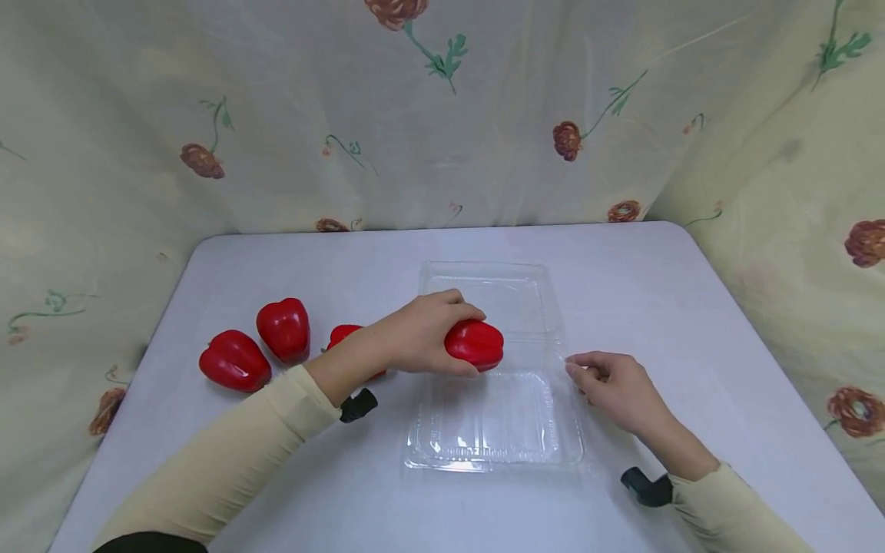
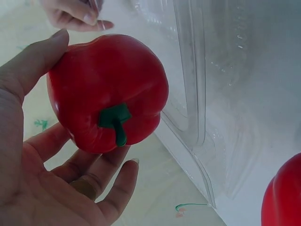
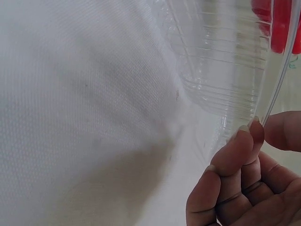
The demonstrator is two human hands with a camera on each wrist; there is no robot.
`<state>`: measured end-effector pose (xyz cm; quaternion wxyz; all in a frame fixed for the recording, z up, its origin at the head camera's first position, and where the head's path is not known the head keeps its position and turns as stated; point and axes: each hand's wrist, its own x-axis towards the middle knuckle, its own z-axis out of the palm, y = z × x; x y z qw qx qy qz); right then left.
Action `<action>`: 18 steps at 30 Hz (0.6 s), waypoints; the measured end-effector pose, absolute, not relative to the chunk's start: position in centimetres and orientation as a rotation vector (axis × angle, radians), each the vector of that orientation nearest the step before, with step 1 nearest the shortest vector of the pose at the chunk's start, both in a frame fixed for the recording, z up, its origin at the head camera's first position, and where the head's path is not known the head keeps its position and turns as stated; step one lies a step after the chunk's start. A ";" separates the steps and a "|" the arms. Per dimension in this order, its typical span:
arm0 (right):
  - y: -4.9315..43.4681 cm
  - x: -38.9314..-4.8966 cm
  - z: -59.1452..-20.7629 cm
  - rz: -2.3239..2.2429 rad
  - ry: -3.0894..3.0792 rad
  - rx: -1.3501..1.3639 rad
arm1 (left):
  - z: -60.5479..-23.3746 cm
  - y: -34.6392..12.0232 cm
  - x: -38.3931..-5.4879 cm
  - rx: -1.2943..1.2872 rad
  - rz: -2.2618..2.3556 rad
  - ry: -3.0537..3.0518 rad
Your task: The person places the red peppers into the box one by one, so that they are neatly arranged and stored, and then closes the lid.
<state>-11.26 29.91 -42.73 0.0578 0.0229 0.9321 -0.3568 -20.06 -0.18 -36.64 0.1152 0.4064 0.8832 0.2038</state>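
Note:
A red bell pepper [image 1: 475, 345] with a green stem is gripped in my left hand [image 1: 432, 330], thumb on one side and fingers on the other. The left wrist view shows this pepper [image 2: 110, 89] close up, stem toward the camera. Below it lies a clear plastic clamshell box [image 1: 484, 430], its two halves spread open on the table. My right hand [image 1: 615, 384] pinches the box's right rim between thumb and fingertips; the right wrist view shows the fingers [image 3: 235, 150] at that thin edge.
Two red bell peppers, one nearer [image 1: 235, 361] and one farther [image 1: 284, 330], lie on the left of the white table [image 1: 332, 499]. A third pepper [image 1: 342, 335] is partly hidden behind my left wrist. Flowered curtains [image 1: 484, 138] hang behind and beside the table.

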 end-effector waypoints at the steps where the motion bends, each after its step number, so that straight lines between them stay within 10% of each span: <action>1: 29.9 -11.2 -42.7 -1.082 2.826 0.070 | -36.7 -0.2 -20.0 1.191 0.598 2.588; 18: 29.6 -10.9 -42.5 -1.090 2.821 0.090 | -37.8 -0.7 -18.5 1.190 0.489 2.605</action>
